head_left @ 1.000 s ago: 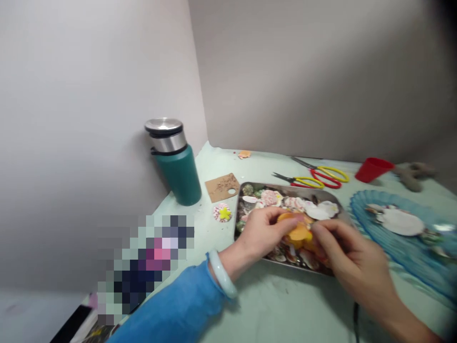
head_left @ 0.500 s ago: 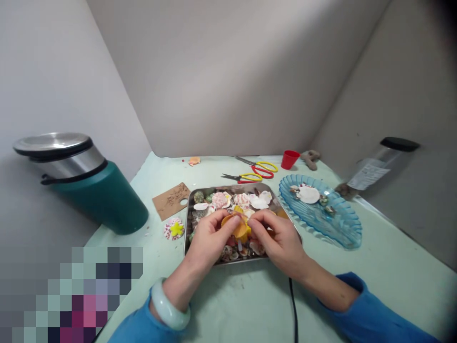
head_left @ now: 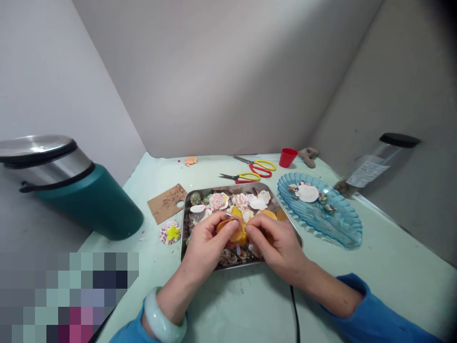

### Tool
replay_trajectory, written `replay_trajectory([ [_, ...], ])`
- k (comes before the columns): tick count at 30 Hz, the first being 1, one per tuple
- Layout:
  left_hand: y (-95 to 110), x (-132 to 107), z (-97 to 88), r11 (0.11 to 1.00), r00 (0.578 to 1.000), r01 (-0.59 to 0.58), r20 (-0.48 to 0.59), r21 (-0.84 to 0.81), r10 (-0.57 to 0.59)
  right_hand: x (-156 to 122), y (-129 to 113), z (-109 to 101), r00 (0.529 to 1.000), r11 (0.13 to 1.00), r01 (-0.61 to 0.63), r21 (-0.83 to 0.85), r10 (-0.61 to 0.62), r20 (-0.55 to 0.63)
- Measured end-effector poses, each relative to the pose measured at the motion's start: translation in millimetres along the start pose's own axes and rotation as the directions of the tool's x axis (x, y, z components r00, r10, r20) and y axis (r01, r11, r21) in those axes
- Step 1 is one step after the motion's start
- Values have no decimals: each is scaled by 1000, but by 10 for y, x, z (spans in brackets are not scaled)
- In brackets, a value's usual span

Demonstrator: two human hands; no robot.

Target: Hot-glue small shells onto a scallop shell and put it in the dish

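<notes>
Over a metal tray (head_left: 295, 228) full of shells, my two hands meet fingertip to fingertip. My left hand (head_left: 205, 243) is closed, its thumb and fingers gripping an orange-yellow shell (head_left: 234, 232). Fingers of my right hand (head_left: 282, 245) are pinched together at that shell's right edge; what they hold, if anything, is too small to make out. Behind and below the held shell, yellow pieces (head_left: 236, 213) lie in the tray, partly covered by my hands. Pink-and-white shells (head_left: 218, 200) and white ones (head_left: 257, 202) show along the tray's far side.
Two scissors (head_left: 246, 177) lie beyond the tray, near a red cup (head_left: 287, 157). A blue shell-shaped dish (head_left: 342, 224) stands right, a brown card (head_left: 166, 204) and a shell with a yellow star (head_left: 173, 233) left. A green bottle (head_left: 93, 205) and a clear jar (head_left: 371, 166) flank the table.
My fingers have shifted slightly on the orange-yellow shell, and both hands have stayed close together over the tray. The whole view has moved a little.
</notes>
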State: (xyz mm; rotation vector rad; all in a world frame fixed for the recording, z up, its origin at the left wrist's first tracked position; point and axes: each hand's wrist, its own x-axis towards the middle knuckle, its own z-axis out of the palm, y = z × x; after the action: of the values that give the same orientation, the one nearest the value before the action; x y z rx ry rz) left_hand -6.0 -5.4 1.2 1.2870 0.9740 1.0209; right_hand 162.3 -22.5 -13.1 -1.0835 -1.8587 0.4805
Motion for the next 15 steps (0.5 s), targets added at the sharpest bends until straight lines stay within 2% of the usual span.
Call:
replay_trajectory([
  [9, -8, 2, 6, 997, 998, 66, 18, -29, -66, -2, 19, -9, 998, 997, -69, 30, 69, 2],
  [15, -10, -4, 16, 999, 1000, 16, 26, -33, -15, 2, 15, -7, 997, 997, -72, 32, 71, 12],
])
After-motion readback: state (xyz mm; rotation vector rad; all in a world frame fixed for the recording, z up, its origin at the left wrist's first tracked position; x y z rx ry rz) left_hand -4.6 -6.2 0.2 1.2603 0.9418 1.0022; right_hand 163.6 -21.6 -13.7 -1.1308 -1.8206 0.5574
